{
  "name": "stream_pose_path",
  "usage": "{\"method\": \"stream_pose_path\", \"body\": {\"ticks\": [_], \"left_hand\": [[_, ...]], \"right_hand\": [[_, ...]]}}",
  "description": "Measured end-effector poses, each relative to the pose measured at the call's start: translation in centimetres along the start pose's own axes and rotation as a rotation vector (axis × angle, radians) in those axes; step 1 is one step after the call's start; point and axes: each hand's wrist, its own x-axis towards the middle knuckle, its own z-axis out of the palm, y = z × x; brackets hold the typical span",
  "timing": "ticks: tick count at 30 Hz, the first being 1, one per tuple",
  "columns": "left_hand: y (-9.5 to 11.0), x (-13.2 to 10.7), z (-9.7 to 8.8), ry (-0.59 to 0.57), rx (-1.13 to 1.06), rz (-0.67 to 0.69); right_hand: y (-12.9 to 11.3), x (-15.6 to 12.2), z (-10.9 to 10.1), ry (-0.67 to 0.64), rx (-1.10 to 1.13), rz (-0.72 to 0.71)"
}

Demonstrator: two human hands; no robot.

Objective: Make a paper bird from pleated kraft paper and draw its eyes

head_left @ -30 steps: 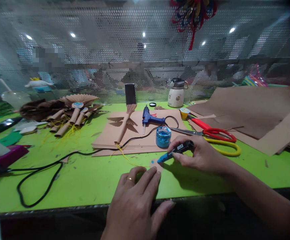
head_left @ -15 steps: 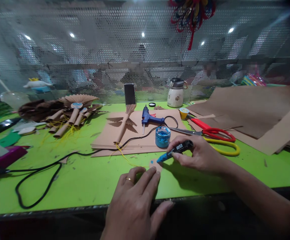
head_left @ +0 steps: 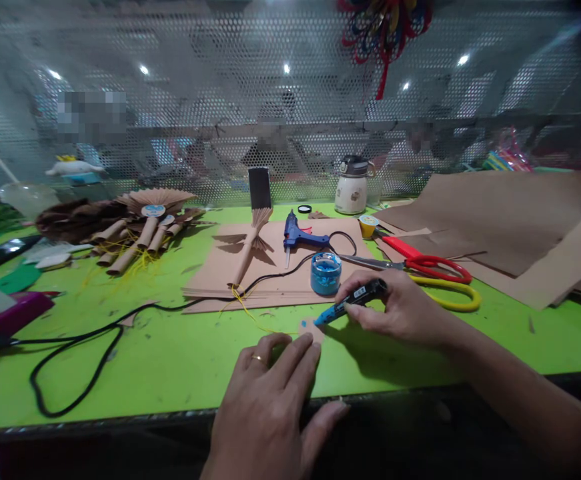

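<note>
My right hand [head_left: 400, 307] is closed round a blue marker pen [head_left: 350, 301], its blue tip touching a small piece of brown paper [head_left: 310, 328]. A blue mark shows on that paper, left of the tip. The fingertips of my left hand [head_left: 280, 393] press the paper's near edge to the green table; its fingers are stretched out and the thumb stands apart. Just beyond the marker is an open jar of blue paint [head_left: 325, 275]. A yellow string [head_left: 253, 319] runs from a rolled brown paper figure [head_left: 250, 247] toward the small paper.
Behind the jar, a blue glue gun [head_left: 303, 235] lies on stacked brown sheets [head_left: 205, 293]. Red-handled scissors [head_left: 420, 260] and a yellow loop handle [head_left: 463, 295] are to the right. A black cable [head_left: 170, 308] crosses leftward. Paper figures [head_left: 145, 233] pile at left; a bottle [head_left: 351, 187] stands behind.
Hardly anything differs. Both hands hold their places, with the marker tip still on the small paper.
</note>
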Motion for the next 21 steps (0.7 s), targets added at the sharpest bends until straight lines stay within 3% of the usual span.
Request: {"method": "stream_pose_path", "body": {"ticks": [21], "left_hand": [[0.02,-0.07,0.06,-0.001,0.006,0.001]], "right_hand": [[0.14,-0.01,0.13,0.02,0.007,0.018]]}}
